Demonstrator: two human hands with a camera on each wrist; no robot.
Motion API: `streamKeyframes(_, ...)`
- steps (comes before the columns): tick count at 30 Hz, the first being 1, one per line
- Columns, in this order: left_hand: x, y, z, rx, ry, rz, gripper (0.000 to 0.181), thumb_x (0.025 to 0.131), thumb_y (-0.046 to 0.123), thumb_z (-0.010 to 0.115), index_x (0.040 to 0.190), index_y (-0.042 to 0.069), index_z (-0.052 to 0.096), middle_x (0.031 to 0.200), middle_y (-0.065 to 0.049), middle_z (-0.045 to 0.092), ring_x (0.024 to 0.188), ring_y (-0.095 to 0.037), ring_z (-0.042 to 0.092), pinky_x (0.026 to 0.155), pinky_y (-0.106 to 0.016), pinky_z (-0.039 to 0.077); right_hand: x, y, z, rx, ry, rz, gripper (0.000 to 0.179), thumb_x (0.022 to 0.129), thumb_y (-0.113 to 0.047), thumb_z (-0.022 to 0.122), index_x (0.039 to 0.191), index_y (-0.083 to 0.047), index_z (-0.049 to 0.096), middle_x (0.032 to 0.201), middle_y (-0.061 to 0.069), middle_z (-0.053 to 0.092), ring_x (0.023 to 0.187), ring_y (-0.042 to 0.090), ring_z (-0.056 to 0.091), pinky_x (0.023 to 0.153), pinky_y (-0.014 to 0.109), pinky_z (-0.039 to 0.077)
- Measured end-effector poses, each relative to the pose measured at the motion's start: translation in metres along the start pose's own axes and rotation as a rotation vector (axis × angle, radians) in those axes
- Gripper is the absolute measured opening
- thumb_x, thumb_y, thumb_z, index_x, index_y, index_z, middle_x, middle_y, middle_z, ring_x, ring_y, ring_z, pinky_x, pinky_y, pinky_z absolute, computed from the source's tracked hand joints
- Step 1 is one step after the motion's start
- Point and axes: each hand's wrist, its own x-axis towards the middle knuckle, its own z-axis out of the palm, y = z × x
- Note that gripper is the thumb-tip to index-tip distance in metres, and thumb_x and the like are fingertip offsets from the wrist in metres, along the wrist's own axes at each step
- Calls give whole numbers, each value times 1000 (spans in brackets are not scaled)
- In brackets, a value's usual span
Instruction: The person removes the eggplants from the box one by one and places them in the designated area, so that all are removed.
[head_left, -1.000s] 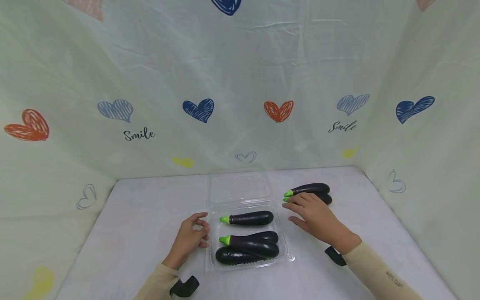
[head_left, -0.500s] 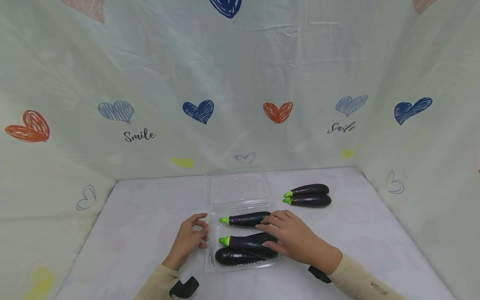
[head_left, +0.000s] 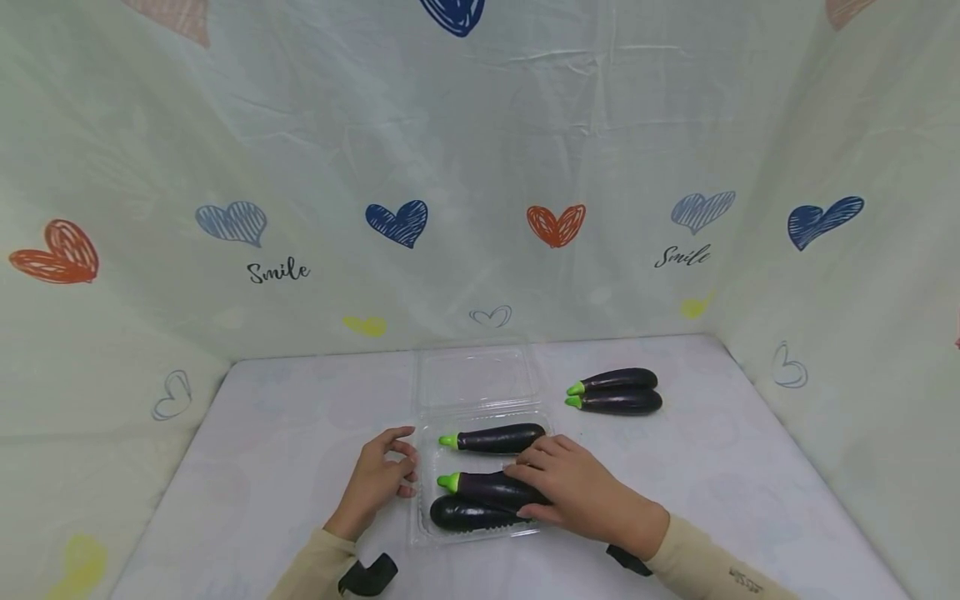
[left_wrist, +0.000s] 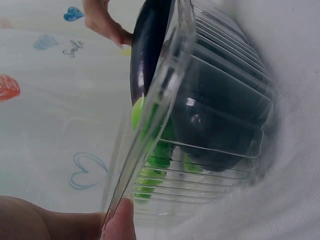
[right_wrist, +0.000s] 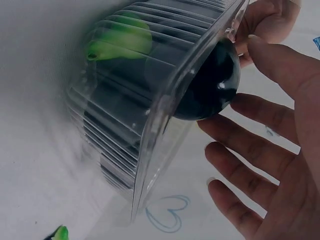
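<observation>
A clear plastic clamshell container holds several dark eggplants with green stems. My left hand pinches the container's left rim between thumb and fingers, seen close in the left wrist view. Across the container, my right hand has its thumb and fingers around the right end of the uppermost eggplant. That rounded end rises above the rim in the right wrist view. Below it lies another eggplant. A separate eggplant lies along the container's far side; one more beneath my right hand is hidden.
The container's lid lies folded back, toward the cloth wall. Two eggplants lie side by side on the white table, at the back right. A heart-printed cloth surrounds the table's back and sides.
My right hand has come from the two back-right eggplants leftward and nearer, over the container, and settled on the uppermost eggplant. The left hand has stayed at the rim.
</observation>
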Motion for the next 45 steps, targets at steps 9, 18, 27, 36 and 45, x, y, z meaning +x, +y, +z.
streamKeyframes(9, 1, 2, 2, -5, 8, -15, 49, 96, -10, 58, 144, -11, 52, 106, -17, 59, 69, -16, 62, 53, -28, 60, 1, -3, -5, 56, -151, 69, 49, 91, -42, 83, 132, -17, 73, 122, -3, 71, 116, 17, 63, 99, 37, 55)
streamKeyframes(18, 1, 2, 2, 3, 11, -17, 48, 96, -10, 58, 144, -10, 53, 106, -17, 59, 69, -16, 63, 53, -28, 61, 1, -3, 1, 52, -156, 85, 53, 90, -40, 85, 134, -15, 71, 121, -2, 72, 116, 17, 64, 99, 38, 56)
streamKeyframes(27, 2, 0, 2, 3, 12, -19, 48, 96, -10, 58, 144, -10, 53, 106, -17, 60, 70, -16, 64, 54, -29, 61, -1, -3, 3, 66, -61, 82, 50, 88, -35, 86, 131, -15, 72, 118, -4, 72, 113, 15, 64, 96, 35, 57)
streamKeyframes(36, 1, -2, 2, -18, 9, -13, 48, 95, -11, 58, 143, -10, 54, 106, -17, 60, 69, -17, 63, 53, -29, 61, -8, 7, -6, 70, 97, 73, 53, 84, -31, 90, 132, -14, 72, 116, -6, 72, 110, 15, 64, 95, 36, 58)
streamKeyframes(45, 4, -3, 2, -13, 7, -11, 49, 95, -11, 59, 144, -12, 52, 106, -16, 59, 69, -16, 62, 52, -28, 59, -23, 30, -15, 49, 210, 128, 57, 77, -23, 95, 129, -12, 73, 115, -5, 72, 109, 17, 63, 94, 39, 59)
